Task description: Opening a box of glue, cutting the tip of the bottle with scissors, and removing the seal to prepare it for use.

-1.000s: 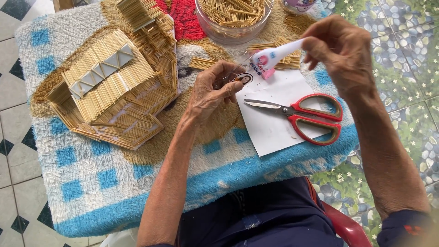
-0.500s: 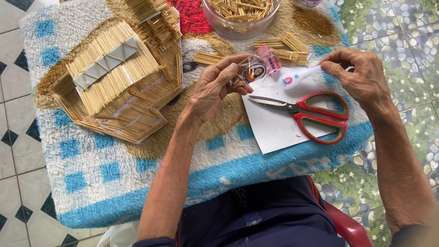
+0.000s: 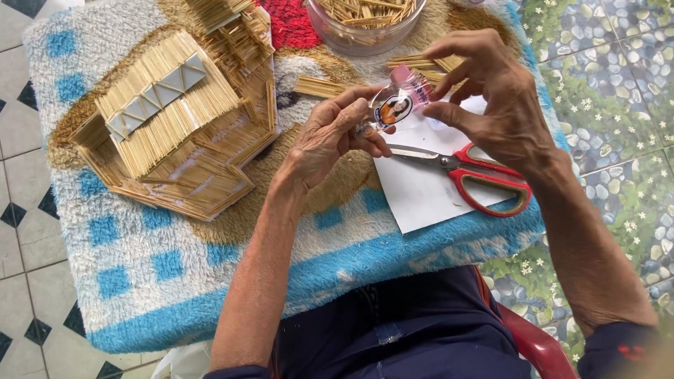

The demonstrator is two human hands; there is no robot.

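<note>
My left hand [image 3: 323, 137] pinches a small clear plastic packet [image 3: 394, 105] with a pink end and a round picture on it, held just above the table. My right hand [image 3: 498, 105] hovers at the packet's pink end with its fingers spread. Its thumb tip touches or nearly touches the packet, and it holds nothing. Below the right hand, red-handled scissors [image 3: 491, 184] lie shut on a white sheet of paper [image 3: 421, 196].
A model house of thin wooden sticks [image 3: 175, 119] lies at the left on a fluffy blue-and-white towel [image 3: 175, 281]. A clear bowl of sticks [image 3: 351, 38] stands at the back, with a loose stick bundle [image 3: 319, 87] nearby. Tiled floor surrounds the table.
My right hand brought a white glue tube down from the packet, laid it on the paper, then came back empty to the packet's pink end. The left hand kept its hold.
</note>
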